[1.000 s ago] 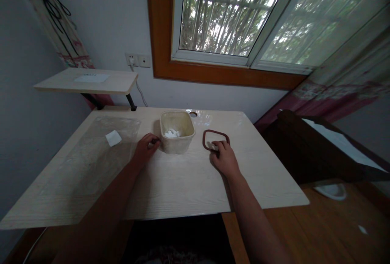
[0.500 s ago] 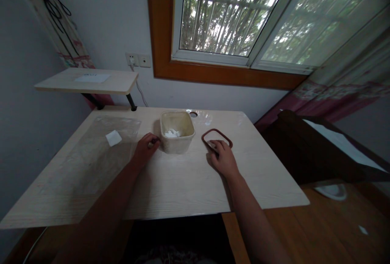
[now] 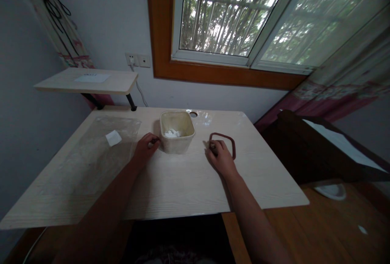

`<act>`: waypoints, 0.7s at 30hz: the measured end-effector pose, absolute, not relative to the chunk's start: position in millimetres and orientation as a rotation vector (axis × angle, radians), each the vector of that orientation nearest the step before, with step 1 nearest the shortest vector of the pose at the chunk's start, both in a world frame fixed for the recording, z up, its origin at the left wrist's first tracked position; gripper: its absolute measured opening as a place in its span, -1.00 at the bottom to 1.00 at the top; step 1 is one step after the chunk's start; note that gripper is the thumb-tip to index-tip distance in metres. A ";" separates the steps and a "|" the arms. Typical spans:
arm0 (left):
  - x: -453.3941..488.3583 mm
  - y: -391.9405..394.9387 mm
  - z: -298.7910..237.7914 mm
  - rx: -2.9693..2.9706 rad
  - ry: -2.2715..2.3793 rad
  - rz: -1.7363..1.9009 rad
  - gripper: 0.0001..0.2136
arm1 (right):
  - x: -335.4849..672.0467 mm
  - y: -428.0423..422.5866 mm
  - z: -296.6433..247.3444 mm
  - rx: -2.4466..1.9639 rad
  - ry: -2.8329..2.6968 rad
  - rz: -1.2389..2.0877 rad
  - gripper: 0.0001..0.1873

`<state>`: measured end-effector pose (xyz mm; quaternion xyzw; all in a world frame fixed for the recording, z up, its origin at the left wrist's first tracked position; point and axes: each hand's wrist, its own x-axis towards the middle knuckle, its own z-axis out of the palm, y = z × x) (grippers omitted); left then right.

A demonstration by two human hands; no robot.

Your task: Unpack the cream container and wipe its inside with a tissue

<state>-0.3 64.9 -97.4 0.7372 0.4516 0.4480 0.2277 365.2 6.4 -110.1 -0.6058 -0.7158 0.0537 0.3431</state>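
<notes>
A cream, open-topped plastic bin [image 3: 178, 146] stands on the table with white crumpled pieces [image 3: 172, 133] at its bottom. My left hand [image 3: 148, 144] rests curled on the table just left of the bin. Its fingers are closed, and whatever may be inside them is hidden. To the right of the bin, my right hand [image 3: 222, 156] grips the near-left part of a reddish-brown, rounded rectangular ring [image 3: 234, 146]. The ring is tilted up from the table, and my hand covers part of it.
A clear plastic sheet [image 3: 91, 158] lies on the left of the table [image 3: 183, 191], with a white square [image 3: 113, 138] on it. A raised shelf [image 3: 61, 81] stands at the back left. Behind the bin is a round cable hole [image 3: 193, 114].
The ring has shifted slightly right and turned in my right hand, now standing more upright. My left hand and the bin have stayed in place.
</notes>
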 end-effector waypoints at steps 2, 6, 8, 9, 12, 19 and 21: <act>-0.7 65.7 -98.9 2.031 1.243 1.235 -0.90 | 364.8 6.3 -110.5 -1.533 -1.866 0.142 -0.60; -1.7 66.5 -101.1 2.032 1.250 1.234 -0.91 | 366.6 6.3 -110.8 -1.498 -1.868 0.157 -0.61; -1.9 66.2 -101.0 2.028 1.244 1.232 -0.91 | 367.5 6.5 -110.8 -1.476 -1.884 0.134 -0.63; -1.9 65.9 -100.7 2.026 1.240 1.234 -0.90 | 367.8 6.5 -110.7 -1.464 -1.895 0.114 -0.63; -1.8 65.8 -100.1 2.035 1.231 1.247 -0.90 | 367.9 6.4 -109.8 -1.435 -1.924 0.046 -0.65; -2.7 68.6 -103.3 2.066 1.225 1.273 -0.92 | 364.9 4.0 -106.5 -1.401 -1.981 0.015 -0.67; -3.0 68.6 -103.3 2.061 1.229 1.279 -0.92 | 364.3 3.8 -106.1 -1.393 -1.991 0.008 -0.67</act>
